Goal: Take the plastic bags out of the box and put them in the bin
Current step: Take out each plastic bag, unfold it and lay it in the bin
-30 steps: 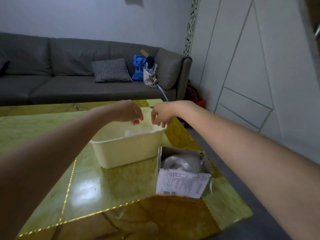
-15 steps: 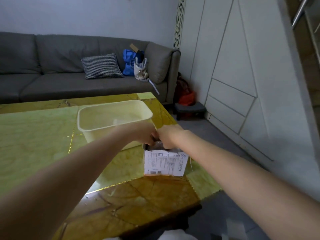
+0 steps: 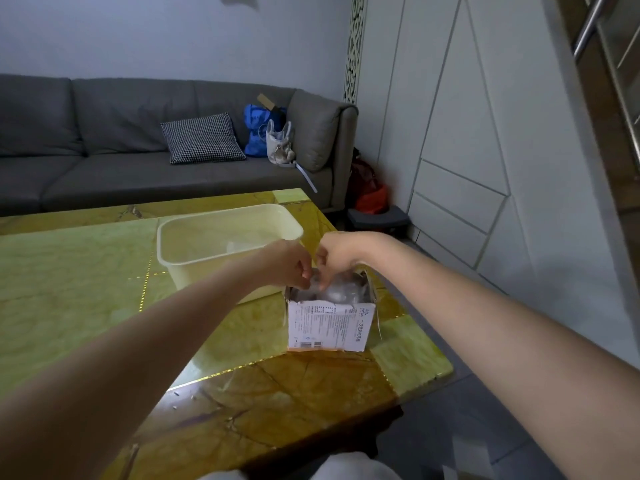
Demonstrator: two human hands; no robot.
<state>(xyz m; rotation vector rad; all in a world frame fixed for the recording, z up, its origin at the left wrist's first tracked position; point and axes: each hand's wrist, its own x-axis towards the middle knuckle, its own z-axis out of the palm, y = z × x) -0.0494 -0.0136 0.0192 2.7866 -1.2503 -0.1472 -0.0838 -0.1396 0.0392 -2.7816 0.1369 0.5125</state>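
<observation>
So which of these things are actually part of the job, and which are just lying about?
Part of the job:
plastic bags
cardboard box
cream plastic bin
left hand
right hand

Just lying about:
checked cushion
blue bag
grey sofa

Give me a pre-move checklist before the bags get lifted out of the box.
1. Box open at the top: ok.
2. Plastic bags visible inside: ok.
3. Left hand and right hand both at the bags: ok.
4. Firm grip on a bag: cannot tell, fingertips blur into the plastic.
5. Bin close beside the box, opening unobstructed: ok.
6. Box steady on the table: cannot tell.
</observation>
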